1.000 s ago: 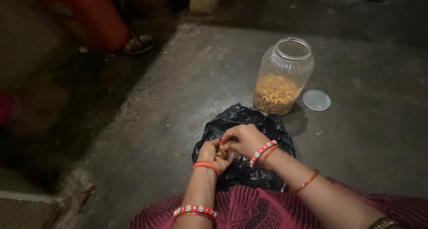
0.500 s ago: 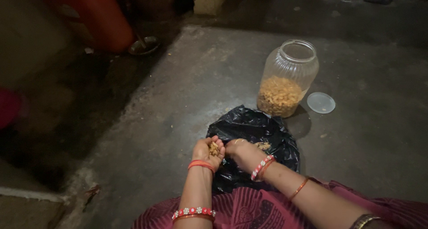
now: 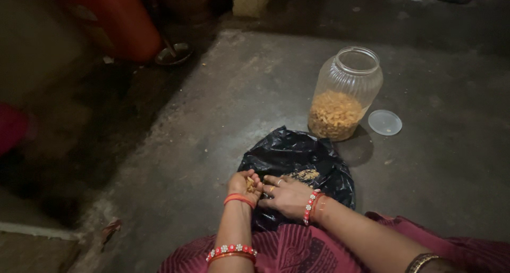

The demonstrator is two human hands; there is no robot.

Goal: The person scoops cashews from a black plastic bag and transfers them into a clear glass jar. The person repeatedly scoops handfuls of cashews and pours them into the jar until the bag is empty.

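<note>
- Since the earlier frame, right hand (image 3: 287, 196) has lowered flat, fingers open, onto black plastic bag (image 3: 297, 161).
- Left hand (image 3: 244, 185) is cupped closed around yellow snack pieces (image 3: 249, 184).
- Bag lies on floor (image 3: 212, 119), near clear jar (image 3: 342, 95).

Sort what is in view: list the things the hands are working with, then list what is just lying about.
In use:
left hand, cupped around yellow bits
right hand, on the bag
black plastic bag with a small pile of bits
clear jar, open, partly filled
round lid beside the jar

Lying about:
orange container
metal dish
</note>
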